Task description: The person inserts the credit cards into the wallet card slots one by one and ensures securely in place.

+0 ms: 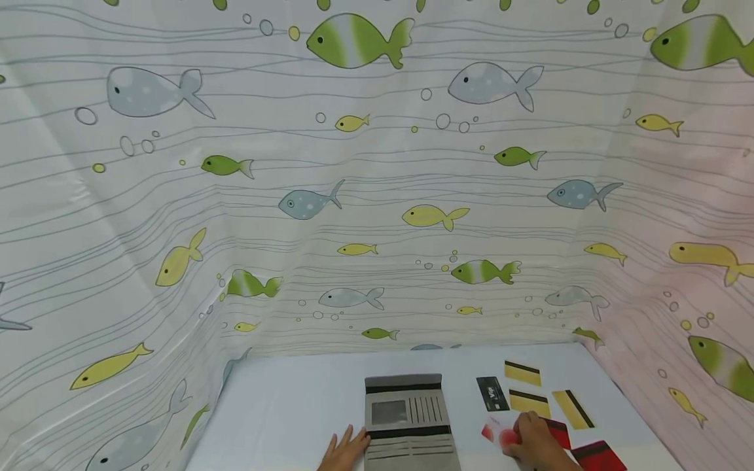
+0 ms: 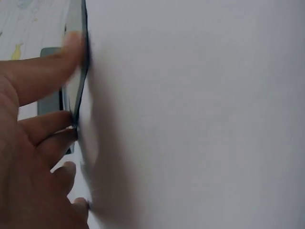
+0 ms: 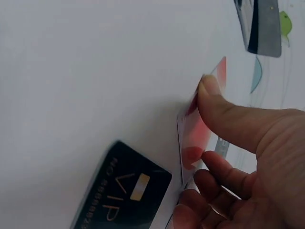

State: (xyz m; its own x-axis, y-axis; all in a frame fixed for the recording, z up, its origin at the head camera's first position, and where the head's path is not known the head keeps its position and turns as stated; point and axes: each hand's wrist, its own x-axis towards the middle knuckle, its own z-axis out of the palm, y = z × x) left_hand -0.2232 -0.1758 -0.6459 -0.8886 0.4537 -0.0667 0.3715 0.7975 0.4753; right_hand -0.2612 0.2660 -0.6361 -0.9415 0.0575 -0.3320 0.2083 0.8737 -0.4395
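A grey wallet (image 1: 409, 413) with black bands lies unfolded on the white table. My left hand (image 1: 344, 451) rests at its left edge, fingers spread and touching; in the left wrist view the thumb of the left hand (image 2: 43, 138) lies over the edge of the wallet (image 2: 75, 90). My right hand (image 1: 535, 441) pinches a pink and white card (image 1: 497, 432). In the right wrist view the right hand (image 3: 243, 162) has its thumb on one face of the card (image 3: 193, 138), which stands tilted on edge. Beside it lies a black VIP card (image 3: 126, 191).
Gold cards (image 1: 523, 373) with black stripes lie right of the black card (image 1: 492, 394). Red cards (image 1: 597, 456) lie partly behind the right hand. A fish-patterned curtain (image 1: 377, 196) surrounds the table (image 1: 283, 399) at the back and sides.
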